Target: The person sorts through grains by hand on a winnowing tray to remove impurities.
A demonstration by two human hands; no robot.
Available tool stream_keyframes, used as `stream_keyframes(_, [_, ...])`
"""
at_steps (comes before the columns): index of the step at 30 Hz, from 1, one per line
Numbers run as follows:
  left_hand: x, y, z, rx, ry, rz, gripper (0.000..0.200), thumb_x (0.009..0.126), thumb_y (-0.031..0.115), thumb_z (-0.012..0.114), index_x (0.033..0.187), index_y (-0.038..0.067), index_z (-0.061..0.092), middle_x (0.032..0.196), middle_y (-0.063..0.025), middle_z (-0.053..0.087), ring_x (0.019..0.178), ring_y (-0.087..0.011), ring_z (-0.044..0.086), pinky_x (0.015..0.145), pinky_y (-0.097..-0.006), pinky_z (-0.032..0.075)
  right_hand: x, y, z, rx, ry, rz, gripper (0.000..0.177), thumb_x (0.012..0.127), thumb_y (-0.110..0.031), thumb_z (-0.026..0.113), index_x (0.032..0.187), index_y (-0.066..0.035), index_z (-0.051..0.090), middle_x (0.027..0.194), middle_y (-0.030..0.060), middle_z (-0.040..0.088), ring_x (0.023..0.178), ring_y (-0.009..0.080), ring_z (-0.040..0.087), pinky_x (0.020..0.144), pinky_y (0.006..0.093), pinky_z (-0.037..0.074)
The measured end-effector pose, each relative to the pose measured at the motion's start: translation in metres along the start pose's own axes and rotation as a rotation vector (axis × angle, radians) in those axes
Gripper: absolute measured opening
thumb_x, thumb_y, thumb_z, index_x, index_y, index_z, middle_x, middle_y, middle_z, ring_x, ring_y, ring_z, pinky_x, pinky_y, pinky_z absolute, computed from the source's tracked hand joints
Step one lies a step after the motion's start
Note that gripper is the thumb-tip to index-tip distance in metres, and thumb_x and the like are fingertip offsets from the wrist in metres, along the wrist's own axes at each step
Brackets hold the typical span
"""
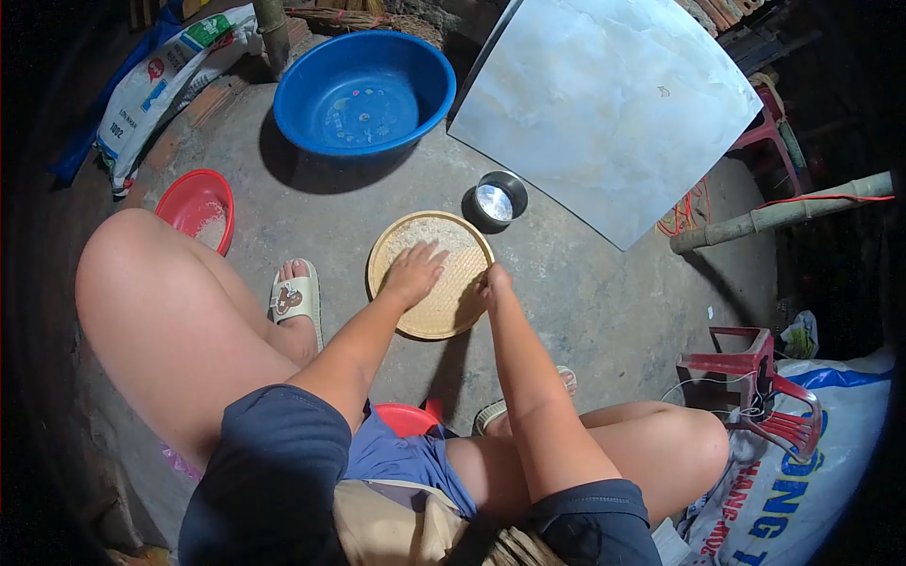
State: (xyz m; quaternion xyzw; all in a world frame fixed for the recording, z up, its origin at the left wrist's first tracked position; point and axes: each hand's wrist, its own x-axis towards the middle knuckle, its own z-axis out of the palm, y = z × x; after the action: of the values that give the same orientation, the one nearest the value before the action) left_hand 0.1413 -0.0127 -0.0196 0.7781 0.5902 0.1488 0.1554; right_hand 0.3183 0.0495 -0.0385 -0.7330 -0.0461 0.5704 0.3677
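Observation:
A round, woven yellow tray (439,307) is in front of me, with pale grains (425,229) gathered along its far side. My left hand (413,274) lies on the grains, fingers spread. At the tray's right rim, my right hand (493,283) is closed on the edge, its fingers partly hidden. Just beyond the tray, to the right, stands a small metal bowl (500,197).
A big blue basin (366,92) stands at the back. The red bowl (198,209) at left holds some grains. A large pale panel (604,104) covers the back right. A bamboo pole (783,214), a red plastic chair (755,382) and a printed sack (802,472) are at right.

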Motion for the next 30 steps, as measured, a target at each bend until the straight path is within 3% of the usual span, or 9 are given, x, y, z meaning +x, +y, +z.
stream_keyframes(7, [0.003, -0.010, 0.007, 0.125, -0.004, -0.052, 0.045, 0.090, 0.025, 0.041, 0.134, 0.019, 0.034, 0.142, -0.0101, 0.025, 0.132, -0.0299, 0.019, 0.108, -0.0420, 0.015, 0.018, -0.114, 0.020, 0.378, -0.276, -0.061, 0.031, 0.083, -0.018, 0.034, 0.054, -0.014, 0.025, 0.043, -0.0018, 0.025, 0.032, 0.0152, 0.026, 0.031, 0.0286, 0.022])
stream_keyframes(10, [0.002, -0.005, 0.005, 0.110, 0.004, -0.080, 0.045, 0.090, 0.024, 0.040, 0.134, 0.019, 0.034, 0.142, -0.0099, 0.024, 0.132, -0.0300, 0.018, 0.108, -0.0422, 0.014, 0.029, -0.156, 0.013, 0.429, -0.650, -0.121, 0.030, 0.087, -0.029, 0.037, 0.067, -0.008, 0.045, 0.057, 0.0063, 0.045, 0.046, 0.0214, 0.046, 0.037, 0.0319, 0.036])
stream_keyframes(12, [0.004, -0.008, 0.006, 0.103, 0.010, -0.074, 0.045, 0.090, 0.024, 0.040, 0.134, 0.019, 0.034, 0.142, -0.0096, 0.024, 0.133, -0.0299, 0.018, 0.108, -0.0423, 0.014, -0.036, -0.173, 0.029, 0.153, -0.326, -0.105, 0.039, 0.090, -0.034, 0.038, 0.102, 0.001, 0.050, 0.099, 0.0211, 0.053, 0.092, 0.0343, 0.054, 0.067, 0.0415, 0.048])
stream_keyframes(13, [0.003, -0.010, 0.007, 0.092, 0.010, -0.067, 0.045, 0.090, 0.024, 0.040, 0.134, 0.019, 0.034, 0.143, -0.0093, 0.024, 0.133, -0.0298, 0.017, 0.108, -0.0424, 0.014, -0.032, -0.158, 0.037, 0.150, -0.339, -0.109, 0.039, 0.090, -0.034, 0.038, 0.102, 0.001, 0.050, 0.099, 0.0211, 0.053, 0.092, 0.0343, 0.054, 0.067, 0.0415, 0.048])
stream_keyframes(15, [0.004, -0.014, 0.008, 0.115, 0.009, -0.062, 0.045, 0.090, 0.024, 0.039, 0.134, 0.019, 0.034, 0.142, -0.0087, 0.025, 0.133, -0.0290, 0.017, 0.108, -0.0424, 0.014, -0.022, -0.115, 0.045, -0.404, 0.487, -0.719, 0.052, 0.089, -0.037, 0.043, 0.123, 0.002, 0.039, 0.125, 0.0261, 0.038, 0.114, 0.0401, 0.039, 0.090, 0.0484, 0.037])
stream_keyframes(21, [0.006, -0.013, 0.009, 0.017, 0.087, -0.112, 0.040, 0.089, 0.020, 0.042, 0.128, 0.014, 0.042, 0.137, -0.0105, 0.034, 0.128, -0.0287, 0.028, 0.104, -0.0429, 0.021, -0.044, 0.026, -0.005, -1.265, 0.324, -1.432, 0.043, 0.081, -0.028, 0.056, 0.111, 0.001, 0.048, 0.117, 0.0234, 0.045, 0.107, 0.0373, 0.044, 0.090, 0.0430, 0.036])
stream_keyframes(23, [0.008, -0.016, 0.015, 0.004, 0.154, -0.100, 0.035, 0.088, 0.020, 0.043, 0.121, 0.011, 0.047, 0.131, -0.0106, 0.041, 0.123, -0.0285, 0.034, 0.102, -0.0425, 0.025, -0.073, 0.027, 0.004, -1.464, -0.285, -1.275, 0.029, 0.078, -0.019, 0.056, 0.099, 0.000, 0.050, 0.109, 0.0188, 0.048, 0.101, 0.0336, 0.046, 0.083, 0.0390, 0.041])
stream_keyframes(26, [0.014, -0.019, 0.011, -0.074, 0.204, -0.112, 0.026, 0.087, 0.018, 0.044, 0.107, 0.007, 0.056, 0.118, -0.0101, 0.051, 0.113, -0.0276, 0.043, 0.096, -0.0414, 0.030, -0.063, 0.056, 0.006, -1.276, -0.291, -1.621, 0.017, 0.077, -0.011, 0.053, 0.091, -0.001, 0.051, 0.092, 0.0175, 0.051, 0.085, 0.0353, 0.053, 0.073, 0.0411, 0.044])
stream_keyframes(30, [0.025, -0.025, 0.010, -0.240, 0.306, -0.239, 0.020, 0.086, 0.017, 0.045, 0.092, 0.005, 0.059, 0.092, -0.0096, 0.060, 0.088, -0.0270, 0.055, 0.078, -0.0384, 0.041, -0.045, 0.054, 0.011, -1.187, -0.380, -1.361, 0.014, 0.076, -0.010, 0.054, 0.085, 0.000, 0.052, 0.083, 0.0193, 0.054, 0.077, 0.0361, 0.054, 0.070, 0.0427, 0.045])
